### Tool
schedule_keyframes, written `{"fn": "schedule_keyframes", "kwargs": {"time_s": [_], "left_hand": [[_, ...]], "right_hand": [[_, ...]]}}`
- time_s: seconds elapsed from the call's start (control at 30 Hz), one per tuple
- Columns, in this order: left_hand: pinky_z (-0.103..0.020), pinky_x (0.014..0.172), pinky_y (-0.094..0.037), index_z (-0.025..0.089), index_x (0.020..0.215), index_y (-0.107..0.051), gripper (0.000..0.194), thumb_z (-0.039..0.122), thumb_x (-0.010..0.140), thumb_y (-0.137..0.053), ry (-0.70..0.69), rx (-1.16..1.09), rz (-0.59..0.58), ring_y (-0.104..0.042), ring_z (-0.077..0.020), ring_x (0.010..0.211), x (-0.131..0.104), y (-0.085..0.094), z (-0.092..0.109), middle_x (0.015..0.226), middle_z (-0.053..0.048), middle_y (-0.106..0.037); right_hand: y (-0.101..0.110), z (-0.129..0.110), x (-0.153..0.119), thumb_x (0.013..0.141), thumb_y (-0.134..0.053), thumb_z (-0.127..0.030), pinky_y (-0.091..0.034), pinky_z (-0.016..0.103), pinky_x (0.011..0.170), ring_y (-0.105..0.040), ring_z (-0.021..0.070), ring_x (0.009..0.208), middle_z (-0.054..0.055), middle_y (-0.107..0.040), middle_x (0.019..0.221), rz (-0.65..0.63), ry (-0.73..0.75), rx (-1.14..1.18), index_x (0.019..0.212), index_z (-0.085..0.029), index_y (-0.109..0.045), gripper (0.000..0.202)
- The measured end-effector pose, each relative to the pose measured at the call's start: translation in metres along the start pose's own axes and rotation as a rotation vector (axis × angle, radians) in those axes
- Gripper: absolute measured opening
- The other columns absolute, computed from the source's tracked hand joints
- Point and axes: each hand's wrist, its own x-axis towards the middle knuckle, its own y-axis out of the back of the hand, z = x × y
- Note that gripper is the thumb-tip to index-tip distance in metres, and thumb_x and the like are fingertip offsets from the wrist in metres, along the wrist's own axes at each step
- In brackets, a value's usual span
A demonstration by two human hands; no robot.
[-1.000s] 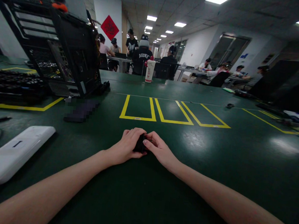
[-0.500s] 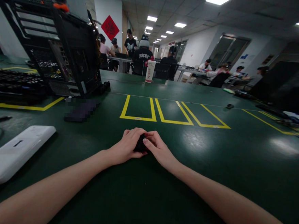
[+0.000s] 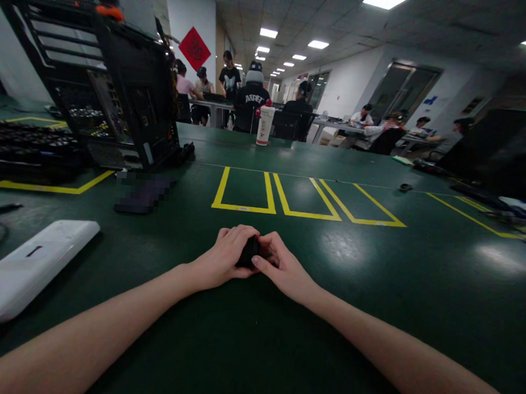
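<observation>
Just above the green table (image 3: 253,334), in the centre of the head view, a small black object (image 3: 248,253) sits between my two hands. Its kind cannot be made out, as fingers cover most of it. My left hand (image 3: 228,251) is closed around it, with the fingers over the top and the thumb along the near side. My right hand (image 3: 282,264) meets it from the right, its fingers curled and the thumb tip against the object's lower right side.
Yellow tape outlines (image 3: 244,208) lie beyond my hands. At left stand an open black computer case (image 3: 134,104), a white device (image 3: 37,268) and a blurred dark item (image 3: 141,196). A white cup (image 3: 264,126) stands farther back. People sit at tables behind.
My right fingers have drawn back slightly to the right, and more of the black object shows between the hands. The left hand keeps its hold almost unchanged.
</observation>
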Motion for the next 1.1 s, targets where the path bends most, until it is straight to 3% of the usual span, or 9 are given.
{"fn": "schedule_keyframes", "kwargs": {"time_s": [0.17, 0.33, 0.7, 0.9, 1.1], "left_hand": [[-0.04, 0.089, -0.033, 0.021, 0.118, -0.03, 0.053, 0.023, 0.076, -0.061, -0.008, 0.011, -0.004, -0.045, -0.0245, 0.107, 0.0, 0.0, 0.0, 0.115, -0.009, -0.046], [-0.041, 0.091, -0.032, 0.022, 0.118, -0.029, 0.053, 0.025, 0.076, -0.062, -0.006, 0.002, -0.008, -0.044, -0.0246, 0.108, -0.001, 0.001, 0.0, 0.117, -0.009, -0.045], [-0.041, 0.09, -0.033, 0.022, 0.119, -0.029, 0.053, 0.023, 0.076, -0.06, -0.005, -0.002, -0.007, -0.044, -0.0254, 0.108, -0.001, 0.0, -0.001, 0.117, -0.009, -0.045], [-0.041, 0.09, -0.032, 0.021, 0.118, -0.029, 0.053, 0.024, 0.076, -0.061, 0.001, 0.016, -0.006, -0.044, -0.0249, 0.108, 0.0, -0.001, -0.002, 0.116, -0.009, -0.045], [-0.042, 0.09, -0.032, 0.023, 0.118, -0.03, 0.054, 0.025, 0.075, -0.062, 0.007, 0.008, 0.003, -0.045, -0.0258, 0.108, 0.0, -0.002, -0.001, 0.116, -0.009, -0.046]], "right_hand": [[-0.001, 0.003, 0.003, 0.088, -0.04, -0.033, -0.047, 0.031, 0.069, -0.054, 0.0149, 0.082, 0.0, -0.053, 0.09, 0.048, -0.005, 0.011, 0.093, -0.024, -0.044, 0.011], [0.0, 0.003, 0.006, 0.087, -0.041, -0.036, -0.044, 0.034, 0.075, -0.051, 0.0169, 0.085, 0.001, -0.053, 0.091, 0.087, -0.007, -0.105, 0.093, -0.024, -0.045, 0.014], [-0.001, -0.002, -0.003, 0.084, -0.046, -0.027, -0.043, 0.036, 0.077, -0.05, 0.0188, 0.088, 0.003, -0.05, 0.096, 0.078, 0.069, -0.242, 0.099, -0.024, -0.044, 0.015], [-0.003, 0.0, 0.003, 0.088, -0.039, -0.03, -0.044, 0.03, 0.066, -0.052, 0.0143, 0.074, -0.001, -0.05, 0.08, 0.106, 0.06, -0.114, 0.088, -0.023, -0.043, 0.008], [-0.002, 0.006, 0.008, 0.085, -0.045, -0.031, -0.044, 0.032, 0.075, -0.053, 0.0156, 0.082, 0.0, -0.053, 0.087, 0.137, -0.007, -0.061, 0.095, -0.022, -0.045, 0.013]]}}
